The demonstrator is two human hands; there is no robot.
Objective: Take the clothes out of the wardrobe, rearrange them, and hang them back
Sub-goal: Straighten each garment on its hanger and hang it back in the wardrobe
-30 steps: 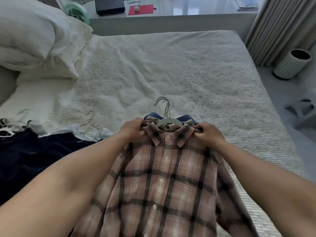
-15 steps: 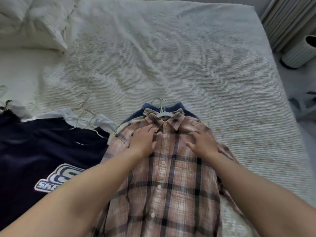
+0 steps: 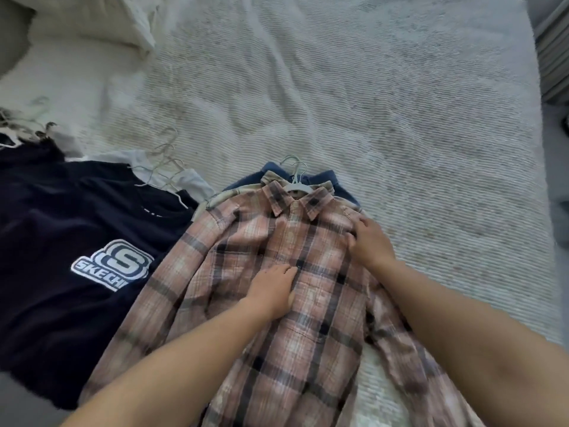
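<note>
We see a pink plaid shirt [image 3: 277,272] lying face-up on a white textured bedspread [image 3: 385,118], collar twd the far side, its hanger [image 3: 295,180] w/ the hook poking out past the collar. Both hands press flat on the shirt front — the left hand [image 3: 272,288] on the chest near the button placket, fingers straight & together, gripping nothing; the right hand [image 3: 369,245] on the shirt's shoulder area, fingers spread & relaxed, also holding nothing. Under the plaid shirt we make out a blue garment [image 3: 326,177] at the collar end, on its own hanger. Just beside it, to the left, lies a navy T-shirt [image 3: 61,241] w/ a white "S" logo, atop a white garment [image 3: 191,180] — thin wire hangers [image 3: 166,155] stick out above. A white pillow [image 3: 92,16] sits at upper left.
</note>
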